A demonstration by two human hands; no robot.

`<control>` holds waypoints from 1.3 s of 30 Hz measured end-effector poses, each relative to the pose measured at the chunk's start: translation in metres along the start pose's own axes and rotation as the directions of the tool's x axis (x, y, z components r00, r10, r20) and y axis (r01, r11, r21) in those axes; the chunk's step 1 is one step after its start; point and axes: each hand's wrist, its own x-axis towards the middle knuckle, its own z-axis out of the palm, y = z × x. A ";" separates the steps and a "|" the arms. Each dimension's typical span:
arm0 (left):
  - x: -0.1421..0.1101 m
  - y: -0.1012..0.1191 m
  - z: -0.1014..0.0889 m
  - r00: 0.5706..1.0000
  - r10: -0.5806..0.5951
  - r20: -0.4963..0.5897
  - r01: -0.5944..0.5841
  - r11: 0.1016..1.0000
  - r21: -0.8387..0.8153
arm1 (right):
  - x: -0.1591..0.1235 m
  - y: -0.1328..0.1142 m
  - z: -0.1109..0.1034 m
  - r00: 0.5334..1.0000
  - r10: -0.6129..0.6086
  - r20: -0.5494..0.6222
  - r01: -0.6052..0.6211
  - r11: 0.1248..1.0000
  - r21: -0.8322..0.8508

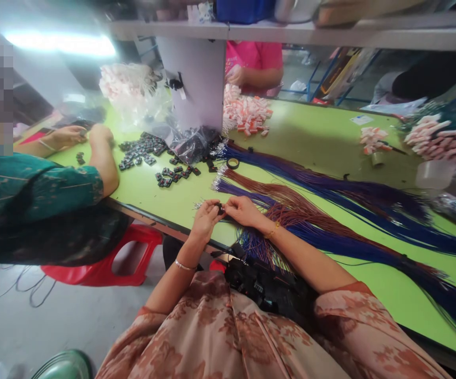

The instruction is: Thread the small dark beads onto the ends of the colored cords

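Between the fingertips of my left hand (204, 221) is a small black plastic connector (219, 208), held just above the table's near edge. My right hand (244, 211) meets it from the right, its fingers pinched at the connector's end; a wire there is too small to make out clearly. Beside my right hand run long bundles of brown wires (291, 195) and blue wires (310, 236), their silvery terminal ends pointing left. Under my right forearm, a tangle of coloured wires (257, 245) droops over the edge. More black parts (251, 287) lie in my lap.
Loose black connectors (143, 149) are heaped on the green table (315, 131), near a tape roll (233, 163). A co-worker's arm (103, 158) rests at left, above a red stool (133, 258). Pink-white connectors (249, 113) pile up before another person (259, 66). A shelf (330, 38) spans overhead.
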 end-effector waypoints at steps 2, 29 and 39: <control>0.000 -0.003 0.002 1.000 0.018 -0.020 -0.018 0.999 0.034 | -0.002 -0.002 0.001 1.000 -0.030 -0.005 0.030 0.999 -0.041; 0.006 -0.003 0.001 0.996 -0.045 -0.076 0.045 0.999 -0.001 | 0.079 0.042 -0.032 0.960 0.205 -0.192 -0.279 0.779 -0.562; 0.006 -0.003 0.001 0.997 -0.040 -0.064 0.040 0.999 0.000 | 0.080 0.033 -0.041 0.971 0.101 -0.215 -0.191 0.872 -0.451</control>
